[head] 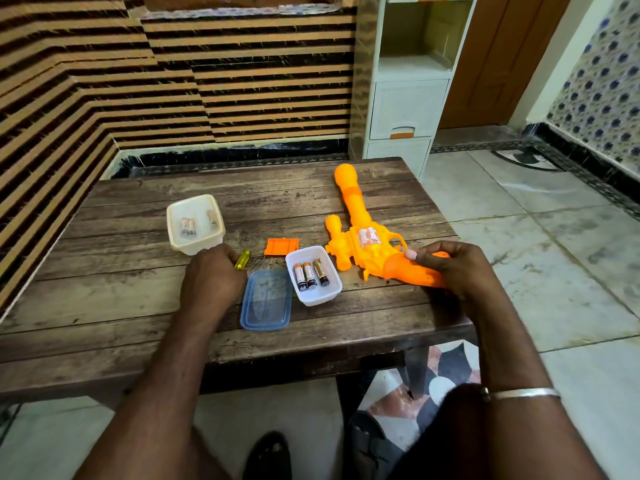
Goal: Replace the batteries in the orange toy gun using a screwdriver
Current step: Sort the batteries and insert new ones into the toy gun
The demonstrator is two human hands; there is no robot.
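The orange toy gun (360, 233) lies on the wooden table (138, 306), barrel pointing away. My right hand (453, 268) grips its handle at the near right. My left hand (211, 275) curls round a yellow-handled screwdriver (242, 259), most of which is hidden under the fingers. An orange battery cover (281, 246) lies loose between the hands. A white tub (313, 275) in front of it holds three batteries (310, 275). A cream tub (194, 223) farther left holds two more batteries (188, 226) and a small item.
A blue translucent lid (266, 299) lies near the table's front edge beside the white tub. A white plastic drawer cabinet (408, 81) stands behind the table's far right corner. Striped wall panels run along the left and back. Tiled floor lies to the right.
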